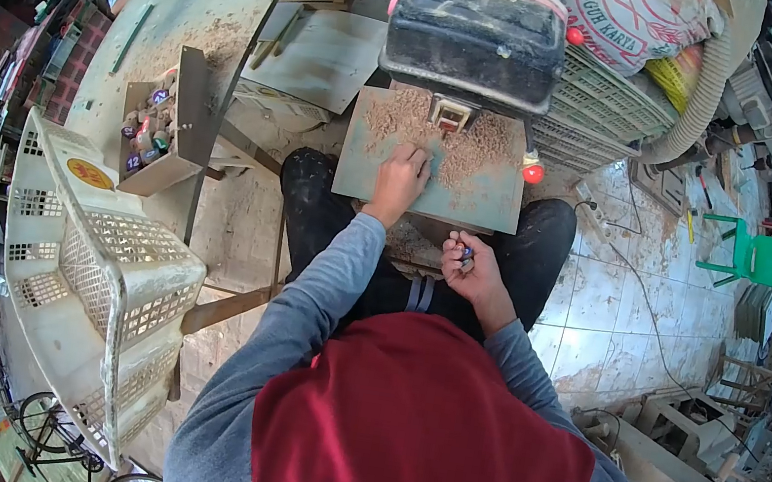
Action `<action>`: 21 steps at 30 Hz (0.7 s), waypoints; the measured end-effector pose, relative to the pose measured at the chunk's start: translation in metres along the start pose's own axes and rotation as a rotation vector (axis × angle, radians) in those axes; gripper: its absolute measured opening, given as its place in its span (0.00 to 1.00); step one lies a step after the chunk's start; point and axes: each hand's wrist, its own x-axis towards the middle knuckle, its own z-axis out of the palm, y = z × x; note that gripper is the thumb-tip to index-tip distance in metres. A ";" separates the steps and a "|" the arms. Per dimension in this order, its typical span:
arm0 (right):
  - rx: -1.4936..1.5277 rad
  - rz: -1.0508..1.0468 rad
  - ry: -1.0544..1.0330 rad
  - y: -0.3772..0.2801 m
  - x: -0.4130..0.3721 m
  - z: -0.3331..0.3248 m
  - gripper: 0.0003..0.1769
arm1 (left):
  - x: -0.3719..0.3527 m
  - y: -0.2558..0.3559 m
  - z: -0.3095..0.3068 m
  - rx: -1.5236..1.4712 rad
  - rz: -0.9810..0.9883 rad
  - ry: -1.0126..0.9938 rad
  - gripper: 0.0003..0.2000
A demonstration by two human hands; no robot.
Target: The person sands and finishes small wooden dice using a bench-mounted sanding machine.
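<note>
Right hand (470,270): fingers closed round one small piece (467,253), purple-ended, just off the board's (365,178) near edge; likely light, hard, best pinched by its sides. Left hand (403,182): fingers curled over the board; cannot tell whether grasping. Beyond: wood shavings (478,160), black box (467,34).

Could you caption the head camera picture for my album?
Left hand over a board strewn with shavings, right hand holding a small purplish piece.

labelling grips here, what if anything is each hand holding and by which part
The right hand holds a small purplish object in curled fingers; which part is gripped cannot be told. Whether the left hand holds anything is hidden.
</note>
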 end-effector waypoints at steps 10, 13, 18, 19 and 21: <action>-0.007 -0.072 -0.015 -0.012 -0.001 -0.009 0.08 | 0.004 0.005 0.018 -0.094 -0.040 -0.035 0.12; -0.012 -0.100 -0.024 -0.015 -0.003 -0.011 0.08 | -0.001 0.003 0.016 -0.145 -0.083 0.016 0.15; -0.121 -0.198 0.089 -0.008 -0.011 0.002 0.07 | 0.004 -0.003 0.004 -0.076 -0.054 -0.068 0.17; -0.127 -0.184 0.030 -0.009 -0.010 0.000 0.07 | 0.007 -0.005 0.004 -0.099 -0.028 -0.116 0.16; -0.136 -0.174 -0.029 -0.012 -0.010 -0.001 0.07 | 0.011 -0.014 0.008 -0.111 -0.023 -0.167 0.16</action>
